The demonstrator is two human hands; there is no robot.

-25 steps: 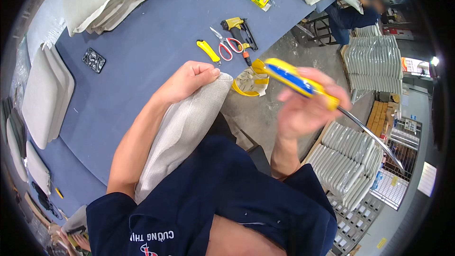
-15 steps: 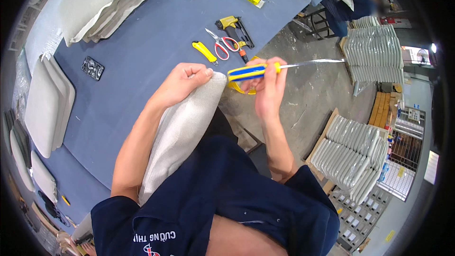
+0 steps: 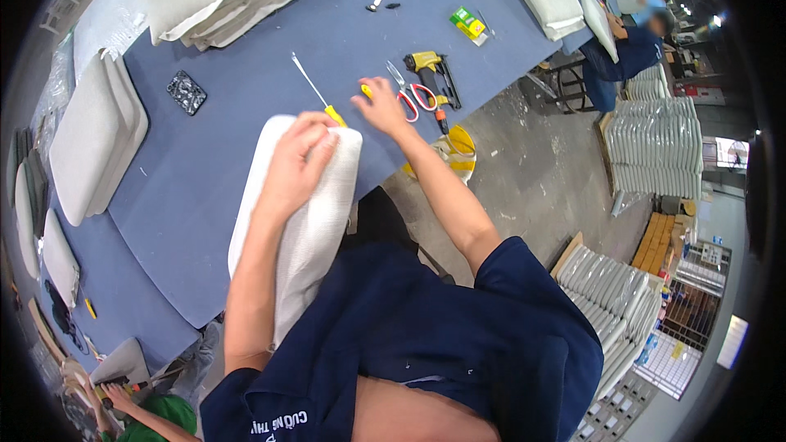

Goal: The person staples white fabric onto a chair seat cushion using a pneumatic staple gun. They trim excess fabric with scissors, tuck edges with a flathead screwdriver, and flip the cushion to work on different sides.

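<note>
A light grey fabric-covered seat pad stands tilted against my body at the table's edge. My left hand is closed on its upper part, thumb and fingers pressing the fabric. Beyond it lies a screwdriver with a yellow handle; the handle's near end is hidden. My right hand reaches over a yellow utility knife, fingers apart around it. Most of the knife is covered by the hand. Scissors with red-and-white handles and a yellow-and-black staple gun lie just right of that hand.
Stacked grey pads and folded covers lie on the blue table. A phone and a green-yellow box are there too. A yellow bucket stands beside the table. Other people work at far right and lower left.
The screwdriver has left my right hand and now lies on the table. My right hand has moved left to the utility knife. My left hand and the pad have shifted; the view has turned.
</note>
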